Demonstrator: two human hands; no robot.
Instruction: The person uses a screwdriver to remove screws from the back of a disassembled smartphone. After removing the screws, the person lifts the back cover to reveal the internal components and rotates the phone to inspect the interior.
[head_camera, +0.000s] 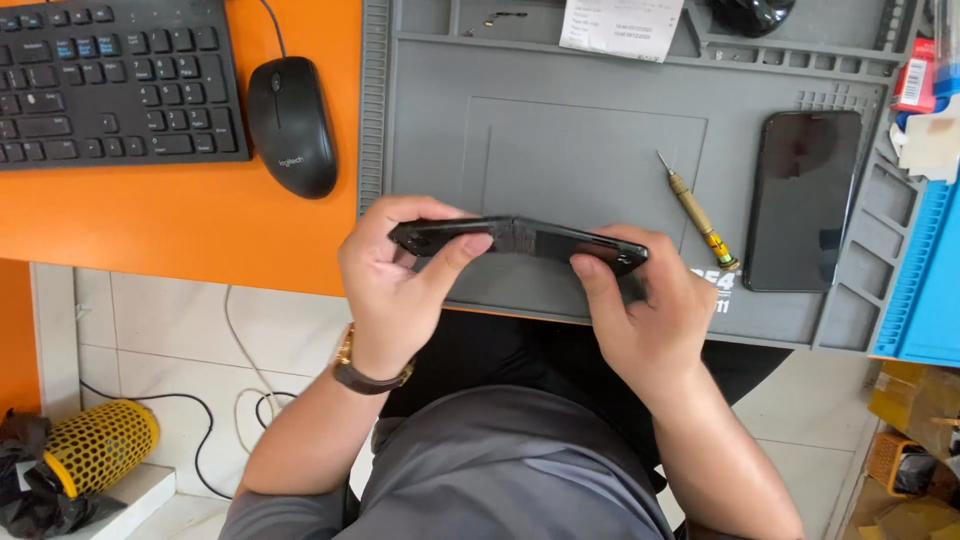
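Both of my hands hold a flat black phone body (530, 240) edge-on, just above the near edge of a grey work mat (590, 140). My left hand (395, 290) grips its left end, thumb on top. At the other end my right hand (645, 315) does the same with the thumb pressed on the upper face. A second black phone (803, 198) lies flat with its dark face up on the mat to the right. Between it and my hands lies a small screwdriver (697, 210) with a yellowish handle.
A black keyboard (110, 80) and black mouse (292, 125) sit on the orange desk (180, 220) at left. A paper slip (620, 25) lies at the mat's far edge. A blue tray (925, 280) borders the right. Cables and a yellow mesh cylinder (100, 445) are on the floor.
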